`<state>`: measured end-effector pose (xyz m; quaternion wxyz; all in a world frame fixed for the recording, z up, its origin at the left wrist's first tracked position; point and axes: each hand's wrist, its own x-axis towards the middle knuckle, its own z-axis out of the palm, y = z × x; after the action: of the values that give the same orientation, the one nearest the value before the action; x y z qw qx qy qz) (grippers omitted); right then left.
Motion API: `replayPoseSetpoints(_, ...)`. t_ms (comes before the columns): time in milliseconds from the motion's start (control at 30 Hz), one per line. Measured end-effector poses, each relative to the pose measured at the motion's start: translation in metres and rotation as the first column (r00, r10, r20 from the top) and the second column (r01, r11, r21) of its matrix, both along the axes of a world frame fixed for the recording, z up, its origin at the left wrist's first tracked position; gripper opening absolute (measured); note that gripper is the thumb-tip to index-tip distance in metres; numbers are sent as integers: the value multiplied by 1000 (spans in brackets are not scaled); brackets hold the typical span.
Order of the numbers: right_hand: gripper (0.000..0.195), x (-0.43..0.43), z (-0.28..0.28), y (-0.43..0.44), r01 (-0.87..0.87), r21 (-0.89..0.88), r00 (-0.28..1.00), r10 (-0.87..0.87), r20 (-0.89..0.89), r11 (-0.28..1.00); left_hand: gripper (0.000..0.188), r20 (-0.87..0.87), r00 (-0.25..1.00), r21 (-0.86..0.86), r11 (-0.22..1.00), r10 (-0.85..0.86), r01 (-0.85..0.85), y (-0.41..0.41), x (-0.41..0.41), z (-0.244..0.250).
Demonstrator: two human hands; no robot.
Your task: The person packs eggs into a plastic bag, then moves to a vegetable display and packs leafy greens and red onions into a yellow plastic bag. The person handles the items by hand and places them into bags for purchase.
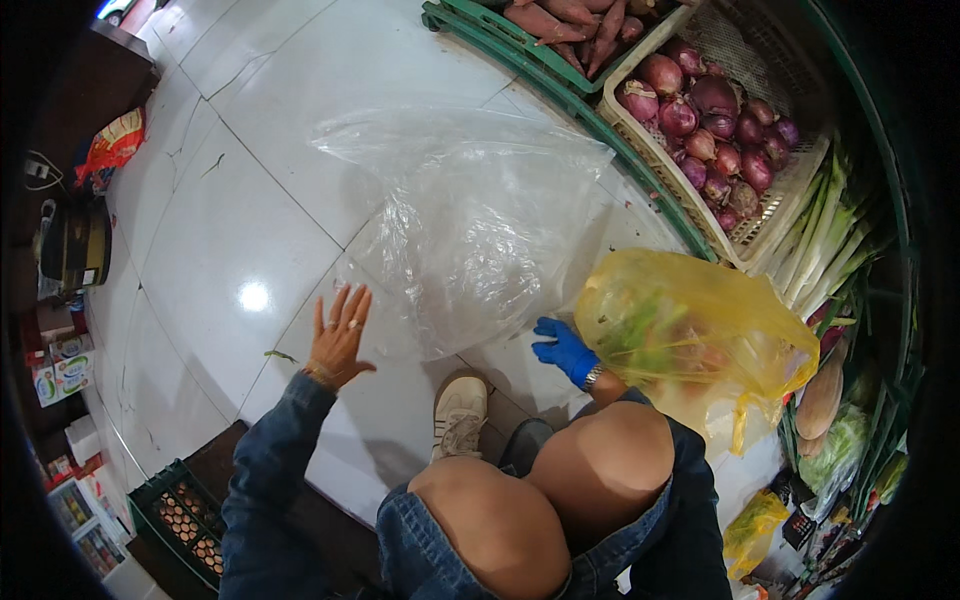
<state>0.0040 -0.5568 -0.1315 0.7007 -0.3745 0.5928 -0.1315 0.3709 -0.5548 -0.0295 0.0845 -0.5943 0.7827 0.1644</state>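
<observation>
A large clear plastic bag is spread over the white tiled floor before me. My left hand, bare with a ring, is held with fingers apart beside the bag's left edge and holds nothing. In a blue glove, my right hand is at the bag's lower right, its fingers partly curled; whether it touches the plastic I cannot tell. Close by its right side lies a yellow translucent plastic bag, full of vegetables that show only dimly, some green and some reddish.
A cream plastic crate of red onions stands at the upper right, beside a green crate of sweet potatoes. Leeks lie below the onions. My shoe is near the clear bag. Eggs fill a dark crate at lower left.
</observation>
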Motion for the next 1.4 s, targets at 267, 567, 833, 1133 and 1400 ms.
replayPoseSetpoints(267, 61, 8, 20, -36, 81, 3, 963, -79, 259, 997, 48, -725, 491, 547, 837, 484, -17, -90, -50, -20)
replayPoseSetpoints(567, 64, -28, 148, -59, 495, -540, 868, -355, 347, 681, 63, -672, -591, 444, 881, 447, 161, -100, -100, 135)
replayPoseSetpoints(833, 48, -18, 144, -86, 439, -555, 899, -343, 274, 707, 61, -756, -547, 388, 919, 360, 68, -84, -94, 150)
replayPoseSetpoints(1133, 41, -41, 158, -105, 394, -812, 885, -416, 209, 431, 47, -839, -218, 545, 768, 499, -336, -54, 21, 104)
replayPoseSetpoints(1400, 62, 18, 92, -87, 479, -634, 877, -368, 310, 608, 48, -377, -715, 807, 587, 589, 58, -22, 26, 50)
